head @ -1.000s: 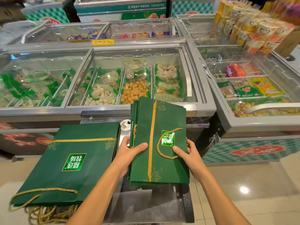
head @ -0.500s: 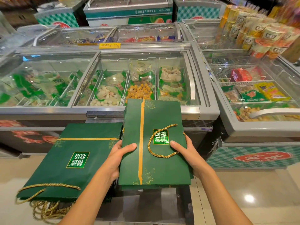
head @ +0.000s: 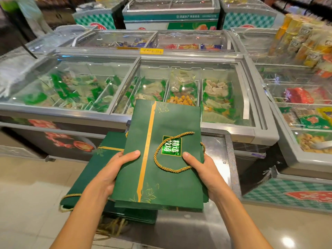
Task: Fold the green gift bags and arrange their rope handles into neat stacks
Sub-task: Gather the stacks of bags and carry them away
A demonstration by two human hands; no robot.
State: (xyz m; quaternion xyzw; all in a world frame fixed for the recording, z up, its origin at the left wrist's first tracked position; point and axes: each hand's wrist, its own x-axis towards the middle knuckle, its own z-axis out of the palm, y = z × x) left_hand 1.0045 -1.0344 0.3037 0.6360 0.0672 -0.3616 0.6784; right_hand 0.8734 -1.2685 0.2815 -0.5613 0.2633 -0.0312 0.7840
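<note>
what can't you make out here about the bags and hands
Head view only:
- How many bags are in the held stack: the top bag covers the rest.
- Fingers of the left hand and right hand: under that stack; only thumbs show.
- Second stack: partly covered by held stack and left arm.
- Yellow price tag: writing too blurred.

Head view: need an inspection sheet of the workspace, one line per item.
surface: steel counter, a bare, shiny patch shows right of the bags.
job's things: held stack of flat green gift bags, one rope handle looped across the top bag's face; second stack lies lower left, partly under the held one, its handles trailing at the near end.
clutter: nothing seen.
hands: left hand and right hand grip the held stack's side edges, thumbs on top.
cables: nothing seen.
surroundings: glass-lidded freezers of packaged food behind and right; tiled floor.
</note>
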